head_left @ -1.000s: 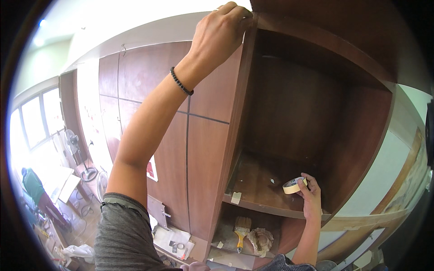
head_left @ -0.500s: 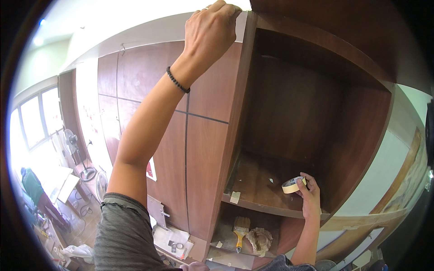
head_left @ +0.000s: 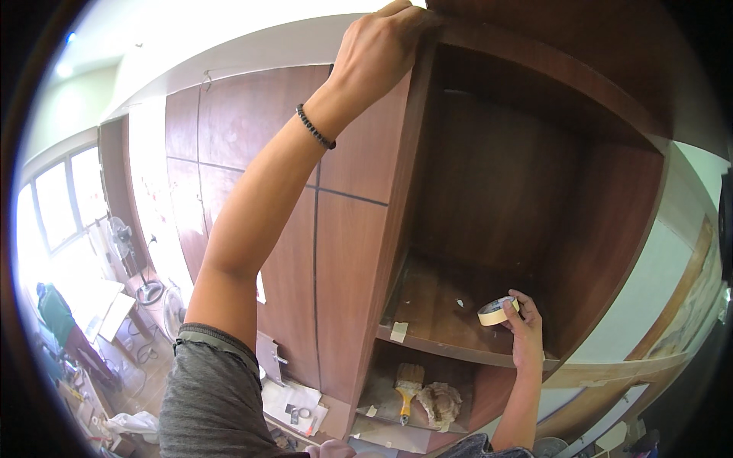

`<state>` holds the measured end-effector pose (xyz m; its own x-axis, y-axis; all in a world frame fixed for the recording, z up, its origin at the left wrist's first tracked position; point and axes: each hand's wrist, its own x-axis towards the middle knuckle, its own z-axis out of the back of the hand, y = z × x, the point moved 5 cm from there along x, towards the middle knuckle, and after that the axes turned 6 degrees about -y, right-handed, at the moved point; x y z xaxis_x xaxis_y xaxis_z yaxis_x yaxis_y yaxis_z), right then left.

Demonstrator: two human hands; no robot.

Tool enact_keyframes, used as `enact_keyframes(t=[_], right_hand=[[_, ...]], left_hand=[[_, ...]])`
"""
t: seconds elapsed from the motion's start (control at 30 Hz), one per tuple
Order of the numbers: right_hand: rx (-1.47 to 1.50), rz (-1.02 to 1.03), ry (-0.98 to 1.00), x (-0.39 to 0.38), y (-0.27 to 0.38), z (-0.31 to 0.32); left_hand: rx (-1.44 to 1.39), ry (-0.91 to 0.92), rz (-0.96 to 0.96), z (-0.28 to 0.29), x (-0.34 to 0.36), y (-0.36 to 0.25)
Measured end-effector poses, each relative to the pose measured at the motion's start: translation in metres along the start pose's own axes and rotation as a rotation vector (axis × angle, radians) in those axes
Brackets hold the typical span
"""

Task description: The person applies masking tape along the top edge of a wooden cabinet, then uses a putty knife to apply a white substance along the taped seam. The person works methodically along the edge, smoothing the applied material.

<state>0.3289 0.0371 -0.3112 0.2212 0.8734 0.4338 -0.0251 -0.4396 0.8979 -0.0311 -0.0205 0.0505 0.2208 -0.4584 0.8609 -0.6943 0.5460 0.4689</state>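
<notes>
Head view: Right hand (head_left: 524,330) grips a cream, ring-shaped tape roll (head_left: 495,316), hole tilted upward, width rising rightward.
Left hand (head_left: 379,49) curls beside the brown wooden cabinet (head_left: 489,183), contents indiscernible.

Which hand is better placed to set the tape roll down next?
Likely the right hand: it holds the tape roll near the shelf, while the left hand is raised high by the cabinet.

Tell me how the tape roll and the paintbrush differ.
The tape roll is a pale, round ring; the paintbrush is long, with an orange-yellow handle. The right hand holds the tape roll, while the paintbrush lies on the lower shelf. Both look yellowish in part.
</notes>
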Motion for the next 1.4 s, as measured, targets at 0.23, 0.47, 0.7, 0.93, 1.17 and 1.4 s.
enact_keyframes(t=[0.23, 0.47, 0.7, 0.93, 1.17, 1.4], right_hand=[[-0.001, -0.003, -0.001, 0.0, 0.001, 0.001], [-0.018, 0.004, 0.001, -0.001, 0.004, 0.0], [-0.024, 0.016, -0.01, 0.0, 0.0, 0.0], [0.002, 0.018, 0.002, 0.001, 0.003, -0.001], [0.001, 0.006, -0.021, -0.004, 0.003, 0.004], [0.093, -0.033, -0.051, 0.005, 0.008, -0.004]], left_hand=[[0.024, 0.0, 0.015, -0.001, 0.005, 0.001], [0.048, 0.059, 0.02, 0.001, 0.004, 0.0], [0.004, 0.063, 0.045, 0.0, 0.003, 0.001], [0.156, 0.032, -0.001, -0.004, -0.001, 0.011], [-0.045, -0.027, 0.123, 0.021, -0.032, -0.017], [-0.213, 0.215, 0.117, 0.043, -0.081, -0.114]])
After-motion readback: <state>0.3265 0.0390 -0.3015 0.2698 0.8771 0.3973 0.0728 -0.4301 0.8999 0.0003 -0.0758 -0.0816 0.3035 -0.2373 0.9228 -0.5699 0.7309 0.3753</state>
